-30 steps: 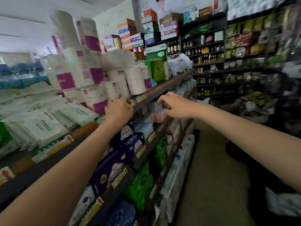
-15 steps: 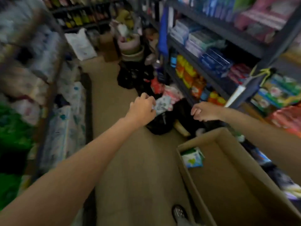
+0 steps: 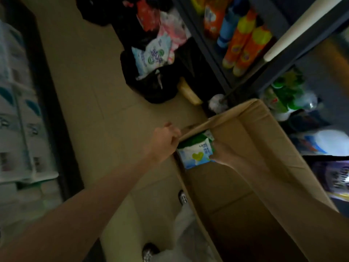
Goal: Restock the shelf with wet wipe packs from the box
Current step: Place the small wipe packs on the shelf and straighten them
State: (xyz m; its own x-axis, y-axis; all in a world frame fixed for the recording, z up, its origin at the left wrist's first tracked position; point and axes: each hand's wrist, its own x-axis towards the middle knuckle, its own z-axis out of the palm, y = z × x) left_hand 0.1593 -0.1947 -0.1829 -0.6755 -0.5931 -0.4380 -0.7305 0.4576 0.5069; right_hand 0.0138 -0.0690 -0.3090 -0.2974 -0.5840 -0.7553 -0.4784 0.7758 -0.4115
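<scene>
Pinching the right edge of a wet wipe pack (image 3: 196,155), my right hand (image 3: 220,151) reaches into the far end of the cardboard box (image 3: 264,167). That pack is white and blue with a yellow-green heart and lies over a green pack (image 3: 194,138). My left hand (image 3: 166,138) curls at the box's near wall; whether it grips I cannot tell.

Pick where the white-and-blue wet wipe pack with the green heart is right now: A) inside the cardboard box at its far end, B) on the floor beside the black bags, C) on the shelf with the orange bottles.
A: the wet wipe pack lies inside the cardboard box, with both hands at it.
</scene>
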